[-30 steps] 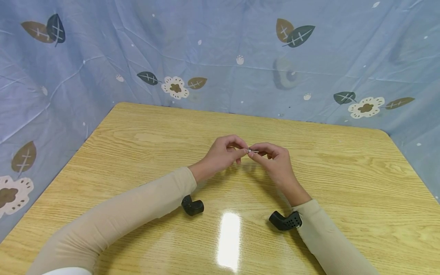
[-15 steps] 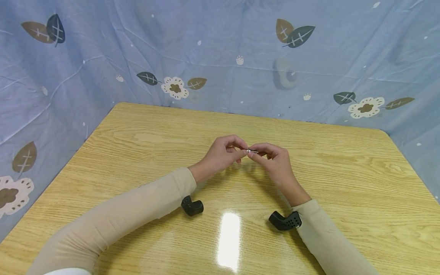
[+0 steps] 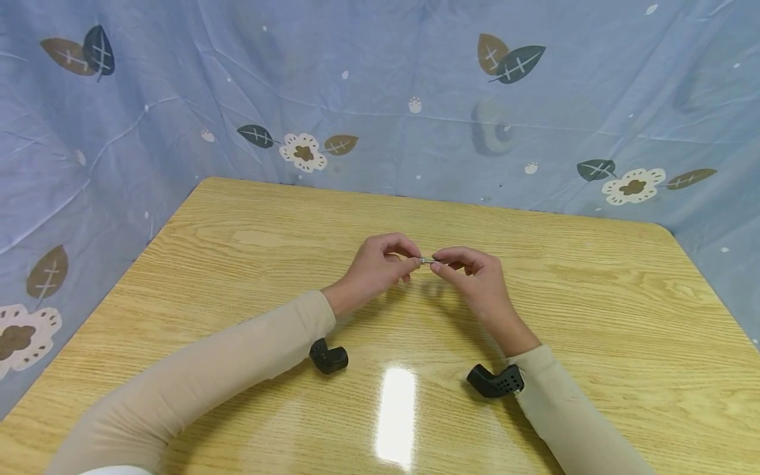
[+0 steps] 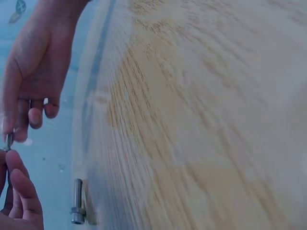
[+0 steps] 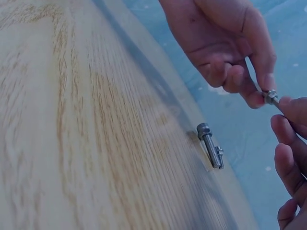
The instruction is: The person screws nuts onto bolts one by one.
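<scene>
In the head view a small metal bolt (image 3: 423, 261) spans the gap between both hands, above the table. The thumb and forefinger of my left hand (image 3: 380, 267) pinch its thicker end. My right hand (image 3: 475, 277) pinches the thin shaft from the other side. Up close in the right wrist view, a nut-like collar (image 5: 271, 97) shows between the fingertips. A larger bolt (image 5: 207, 143) is on the table beyond, with a smaller threaded piece (image 5: 220, 157) beside it. In the left wrist view the larger bolt (image 4: 77, 201) appears below the hands.
The wooden table (image 3: 267, 224) runs back to a blue patterned cloth (image 3: 380, 79) hanging behind and at the left. Black wrist camera mounts (image 3: 495, 381) stick out from both sleeves. Light glares off the table's front.
My left hand has shifted slightly left, taking the small bolt's thicker end with it. The fingertips now stand farther apart, with more of the bolt showing. The right hand has barely moved.
</scene>
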`<state>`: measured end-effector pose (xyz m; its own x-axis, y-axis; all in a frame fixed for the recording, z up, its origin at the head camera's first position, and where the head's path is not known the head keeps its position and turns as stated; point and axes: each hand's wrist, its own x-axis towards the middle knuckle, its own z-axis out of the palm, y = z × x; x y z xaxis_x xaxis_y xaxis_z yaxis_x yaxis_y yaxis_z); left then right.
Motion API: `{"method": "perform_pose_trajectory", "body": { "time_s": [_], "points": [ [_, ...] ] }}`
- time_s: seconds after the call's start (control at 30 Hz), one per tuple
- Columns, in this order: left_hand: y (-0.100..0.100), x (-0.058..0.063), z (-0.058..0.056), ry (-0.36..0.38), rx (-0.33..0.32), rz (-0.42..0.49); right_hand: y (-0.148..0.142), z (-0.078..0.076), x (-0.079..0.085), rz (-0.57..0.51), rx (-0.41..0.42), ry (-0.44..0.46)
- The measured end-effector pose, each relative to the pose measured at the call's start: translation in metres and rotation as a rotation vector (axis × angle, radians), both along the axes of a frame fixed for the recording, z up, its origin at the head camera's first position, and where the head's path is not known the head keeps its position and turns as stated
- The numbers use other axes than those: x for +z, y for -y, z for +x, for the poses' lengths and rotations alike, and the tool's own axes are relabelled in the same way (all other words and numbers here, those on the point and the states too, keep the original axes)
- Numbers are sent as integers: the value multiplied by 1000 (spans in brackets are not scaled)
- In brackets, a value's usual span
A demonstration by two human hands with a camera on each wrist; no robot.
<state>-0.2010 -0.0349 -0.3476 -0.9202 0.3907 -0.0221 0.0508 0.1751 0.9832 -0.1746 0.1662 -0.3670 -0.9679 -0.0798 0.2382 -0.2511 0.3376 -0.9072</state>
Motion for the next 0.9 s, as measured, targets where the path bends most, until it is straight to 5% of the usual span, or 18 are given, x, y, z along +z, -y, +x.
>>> {"method": "perform_pose_trajectory", "body": {
  "time_s": [0.27,0.9],
  "points": [
    [8,-2,0,5,47,-16,1,1,0,-9,18,-1],
    [11,-1,2,24,29,3,6,-1,-1,43,30,-18]
  ]
}}
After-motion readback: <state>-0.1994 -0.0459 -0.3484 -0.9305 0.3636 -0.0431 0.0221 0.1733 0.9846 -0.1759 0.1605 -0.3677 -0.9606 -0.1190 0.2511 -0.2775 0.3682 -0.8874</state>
